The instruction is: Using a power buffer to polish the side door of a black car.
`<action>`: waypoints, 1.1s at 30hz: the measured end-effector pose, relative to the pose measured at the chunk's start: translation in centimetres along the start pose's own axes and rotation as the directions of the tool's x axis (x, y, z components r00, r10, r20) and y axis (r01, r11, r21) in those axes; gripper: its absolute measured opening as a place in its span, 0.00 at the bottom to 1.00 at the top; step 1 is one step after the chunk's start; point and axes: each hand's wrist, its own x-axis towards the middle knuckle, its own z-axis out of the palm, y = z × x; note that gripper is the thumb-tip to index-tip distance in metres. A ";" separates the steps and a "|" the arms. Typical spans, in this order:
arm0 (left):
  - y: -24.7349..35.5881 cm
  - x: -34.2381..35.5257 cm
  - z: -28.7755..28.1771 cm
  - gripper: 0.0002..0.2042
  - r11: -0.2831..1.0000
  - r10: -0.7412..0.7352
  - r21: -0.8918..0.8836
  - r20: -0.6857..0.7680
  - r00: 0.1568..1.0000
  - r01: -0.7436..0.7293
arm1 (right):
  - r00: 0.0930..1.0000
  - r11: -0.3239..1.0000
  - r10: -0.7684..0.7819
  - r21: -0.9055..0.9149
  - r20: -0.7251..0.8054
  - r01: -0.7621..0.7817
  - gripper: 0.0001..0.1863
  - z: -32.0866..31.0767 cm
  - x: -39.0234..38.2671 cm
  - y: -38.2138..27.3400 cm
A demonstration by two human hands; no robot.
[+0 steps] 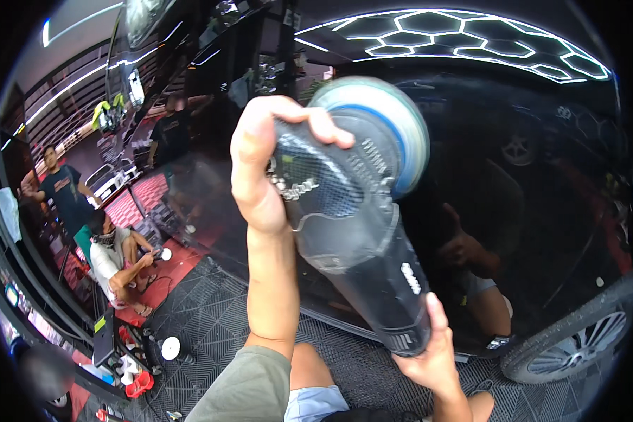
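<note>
A black car polisher (348, 225) with a round, blue-rimmed pale pad (416, 133) fills the middle of the view. My left hand (267, 158) wraps over its head, with the fingers curled across the top near the pad. Lower right, my right hand (432, 352) grips the rear end of its body. The pad faces the glossy black car panel (513, 211) and seems to lie against it; its rim looks smeared, as in motion. Reflections of a hand and of ceiling lights show in the paint.
A car wheel (577, 341) stands at lower right on dark ribbed floor tiles (225, 323). To the left, one person (116, 260) sits low with a tool and another (67, 186) stands. A second polisher (171, 348) and red-and-white items (137, 380) are at lower left.
</note>
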 end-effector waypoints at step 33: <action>-15.8 -0.1 24.2 0.23 0.989 0.109 0.059 0.354 0.929 -0.139 | 0.956 0.989 0.146 0.024 -0.253 -0.144 0.65 -19.0 -14.9 3.5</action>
